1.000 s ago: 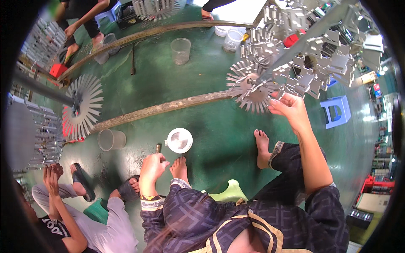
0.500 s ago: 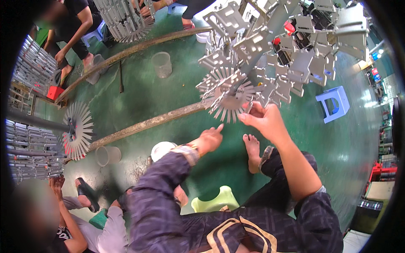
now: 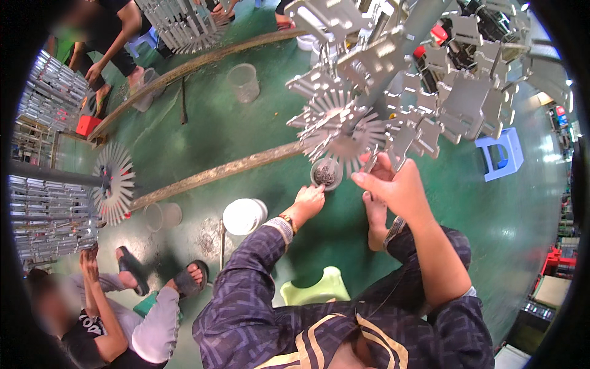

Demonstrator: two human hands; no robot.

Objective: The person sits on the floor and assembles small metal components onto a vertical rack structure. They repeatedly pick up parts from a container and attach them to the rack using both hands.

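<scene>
Ahead of me hangs a grey pole carrying a metal disc with radial slots (image 3: 361,142) and many thin silver metal brackets (image 3: 465,101). My right hand (image 3: 396,184) is raised at the disc's lower right rim, thumb and fingers pinched around a small silver metal bracket (image 3: 370,162) that they partly hide. My left hand (image 3: 307,203) is lower and to the left, its fingertips closed at the near rim of a small clear plastic cup (image 3: 326,174). Small dark metal pieces lie in the cup, just below the disc.
A white bucket (image 3: 243,216) stands left of my left arm. Clear tubs (image 3: 244,83) and wooden beams (image 3: 215,174) are on the green floor. A blue stool (image 3: 501,155) is at right, a pale green stool (image 3: 316,286) near my legs. Co-workers (image 3: 101,320) sit at left beside similar racks.
The clear cup of metal pieces has come into view at my left fingertips, where the left index finger pointed out before. My right hand stays at the disc's rim. The view has shifted slightly.
</scene>
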